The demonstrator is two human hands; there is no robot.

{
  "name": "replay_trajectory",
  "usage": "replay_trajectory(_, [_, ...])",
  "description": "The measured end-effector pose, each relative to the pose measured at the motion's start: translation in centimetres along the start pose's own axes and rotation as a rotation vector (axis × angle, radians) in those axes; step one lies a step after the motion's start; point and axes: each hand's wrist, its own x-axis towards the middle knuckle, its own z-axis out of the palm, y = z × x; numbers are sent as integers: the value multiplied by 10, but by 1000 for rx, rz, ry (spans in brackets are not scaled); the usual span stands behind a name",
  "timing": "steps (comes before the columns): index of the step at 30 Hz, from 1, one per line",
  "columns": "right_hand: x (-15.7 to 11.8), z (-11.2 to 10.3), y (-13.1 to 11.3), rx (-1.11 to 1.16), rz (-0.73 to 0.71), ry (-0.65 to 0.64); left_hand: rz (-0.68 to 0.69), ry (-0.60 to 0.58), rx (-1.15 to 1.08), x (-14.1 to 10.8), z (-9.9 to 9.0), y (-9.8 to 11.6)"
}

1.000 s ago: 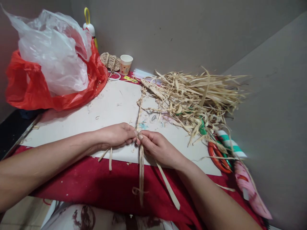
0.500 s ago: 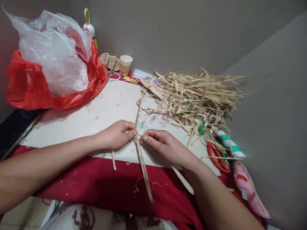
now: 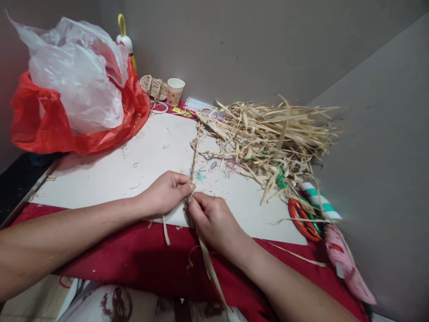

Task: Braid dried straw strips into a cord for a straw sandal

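A braided straw cord [image 3: 195, 156] runs down the white board from the straw pile to my hands. My left hand [image 3: 170, 191] pinches the cord's lower end between thumb and fingers. Right beside it, my right hand [image 3: 214, 218] is closed on the loose straw strands [image 3: 211, 270] just below the braid. Those strands hang past the board's edge over the red cloth and toward my lap. One short strip [image 3: 166, 230] sticks out beneath my left hand. The fingertips nearly touch, and the exact crossing of the strands between them is hidden.
A large heap of dry straw [image 3: 281, 129] lies at the back right. Red-handled scissors [image 3: 300, 219], a striped roll [image 3: 320, 201] and a pink item [image 3: 346, 264] sit at the right. Red and white plastic bags [image 3: 80, 94], a woven straw piece [image 3: 153, 87] and a paper cup [image 3: 175, 91] stand at the back left.
My right hand has moved left and slightly down, against my left hand, now over the hanging strands. The strands' ends have swung toward my lap. My left hand still pinches the braid, slightly lower.
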Motion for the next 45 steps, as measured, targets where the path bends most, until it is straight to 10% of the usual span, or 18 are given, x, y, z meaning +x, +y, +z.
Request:
replay_trajectory(10, [-6,-1,-4,-451,-81,-49,-72,6,-223,-2,4,-1])
replay_trajectory(16, [-20,-28,-12,-203,-270,-289,-135,-17,-308,-4,-1,8])
replay_trajectory(22, [0,-48,6,270,-48,238,-160,-76,-303,-5,-8,15])
replay_trajectory(30, [19,-18,18,882,174,-405,-4,-167,-191,-4,-9,10])
replay_trajectory(45, [20,-11,15,1111,380,-373,119,-97,350,-11,-12,13])
